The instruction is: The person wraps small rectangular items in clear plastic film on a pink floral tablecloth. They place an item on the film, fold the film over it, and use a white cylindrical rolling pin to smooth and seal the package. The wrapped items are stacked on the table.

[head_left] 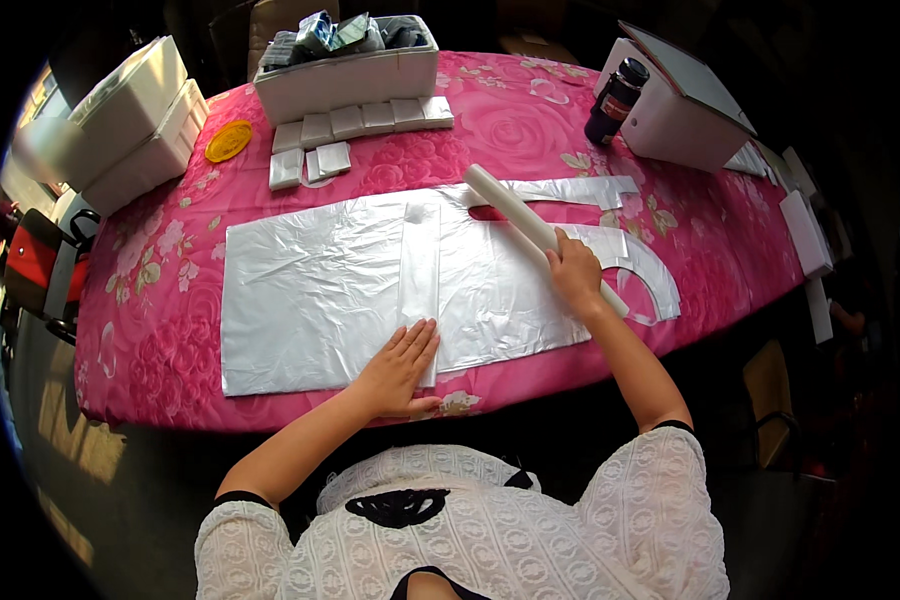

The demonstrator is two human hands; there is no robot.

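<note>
A thin, shiny white plastic sheet (310, 290) lies spread over the table, with strap-like cut ends (570, 190) at its right. My left hand (402, 368) rests flat, fingers stretched out, on the lower end of a narrow folded plastic strip (420, 260) that runs across the sheet. Further right, my right hand (573, 268) is closed around a white roller tube (510, 205), which lies slantwise over the sheet. The tube's lower end shows beyond my wrist; the part under my palm is hidden.
A pink flowered cloth (170, 340) covers the table. At the back, a white foam box (345, 88) holds dark packets, with small folded white packets (348, 122) before it. Foam boxes (140, 125) and a yellow disc (229, 141) are left; a dark bottle (615, 103) and white box (680, 120) stand right.
</note>
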